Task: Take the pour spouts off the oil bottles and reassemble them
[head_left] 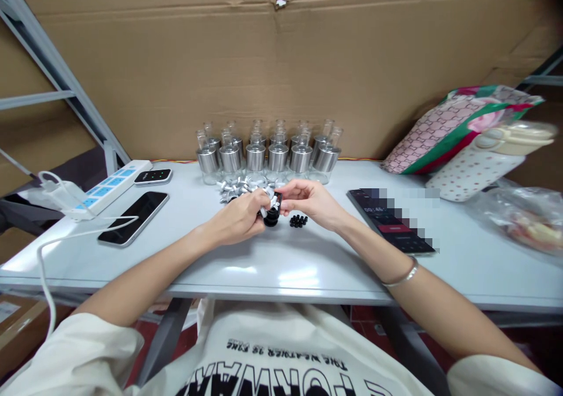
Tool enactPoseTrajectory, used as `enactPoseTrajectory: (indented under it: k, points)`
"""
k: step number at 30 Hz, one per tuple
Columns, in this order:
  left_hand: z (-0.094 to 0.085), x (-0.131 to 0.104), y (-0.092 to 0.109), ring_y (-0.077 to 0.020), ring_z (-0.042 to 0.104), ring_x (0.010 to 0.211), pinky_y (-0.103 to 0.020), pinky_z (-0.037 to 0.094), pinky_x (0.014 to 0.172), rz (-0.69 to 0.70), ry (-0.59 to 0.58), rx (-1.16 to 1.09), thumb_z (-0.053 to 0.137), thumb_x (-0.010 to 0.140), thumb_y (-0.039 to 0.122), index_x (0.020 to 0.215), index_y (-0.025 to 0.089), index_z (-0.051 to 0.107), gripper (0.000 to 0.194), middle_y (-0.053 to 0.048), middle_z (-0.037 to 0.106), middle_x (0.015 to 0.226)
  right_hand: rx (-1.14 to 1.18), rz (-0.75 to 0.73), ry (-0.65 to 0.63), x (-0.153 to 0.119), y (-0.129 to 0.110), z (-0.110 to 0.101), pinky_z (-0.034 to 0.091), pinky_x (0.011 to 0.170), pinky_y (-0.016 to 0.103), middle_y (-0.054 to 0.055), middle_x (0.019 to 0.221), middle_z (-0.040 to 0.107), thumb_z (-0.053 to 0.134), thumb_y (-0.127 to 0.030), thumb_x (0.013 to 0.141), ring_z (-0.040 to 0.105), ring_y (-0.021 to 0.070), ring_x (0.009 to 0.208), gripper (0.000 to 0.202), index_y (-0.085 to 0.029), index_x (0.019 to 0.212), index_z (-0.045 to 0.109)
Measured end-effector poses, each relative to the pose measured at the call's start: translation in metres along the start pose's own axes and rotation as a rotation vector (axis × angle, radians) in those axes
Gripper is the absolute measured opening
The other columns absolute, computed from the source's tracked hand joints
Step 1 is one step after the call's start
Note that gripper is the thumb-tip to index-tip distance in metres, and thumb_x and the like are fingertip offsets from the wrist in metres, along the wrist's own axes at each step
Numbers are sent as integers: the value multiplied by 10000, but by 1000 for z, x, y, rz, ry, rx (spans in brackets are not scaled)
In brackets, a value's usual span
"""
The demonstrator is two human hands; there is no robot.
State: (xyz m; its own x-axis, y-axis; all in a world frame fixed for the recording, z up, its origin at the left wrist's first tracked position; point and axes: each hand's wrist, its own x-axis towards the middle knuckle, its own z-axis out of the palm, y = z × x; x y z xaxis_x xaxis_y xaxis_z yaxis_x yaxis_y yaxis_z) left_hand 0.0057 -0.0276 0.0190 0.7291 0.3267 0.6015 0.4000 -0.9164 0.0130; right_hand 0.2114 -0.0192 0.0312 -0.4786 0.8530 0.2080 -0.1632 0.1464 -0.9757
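Observation:
My left hand (245, 215) is closed around a small black and grey fitting (271, 216), with a round, ridged black base that points down. From the other side, my right hand (309, 200) pinches the upper edge of the same fitting between thumb and fingers. Part of the piece is hidden by my fingers. Just behind my hands lies a heap of small grey and white plastic parts (233, 189). A cluster of tiny black caps (298, 221) sits on the table under my right hand.
Several glass bottles with metal sleeves (278, 156) stand in rows at the back. To the left are a power strip (115, 183), a small device (153, 177) and a phone (134, 219). Another phone (387, 220), a flask (484, 158) and bags (444, 127) lie right.

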Motion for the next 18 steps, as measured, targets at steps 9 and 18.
enactPoseTrajectory:
  k: [9,18]
  points:
    - [2,-2,-2,-106,423,690,-233,413,639,-13,-14,-42,367,706,28,991,223,264,360,-12,429,891,-42,-34,34,1,-1,1,553,604,295,-17,603,684,833,-302,574,641,120,545,308,-157,794,674]
    - [4,-4,-2,-128,482,750,-259,444,651,-55,-10,-115,347,727,39,993,217,261,331,-36,441,909,-35,-52,69,-1,-6,7,557,603,298,-16,582,684,831,-294,570,640,128,534,270,-171,759,683]
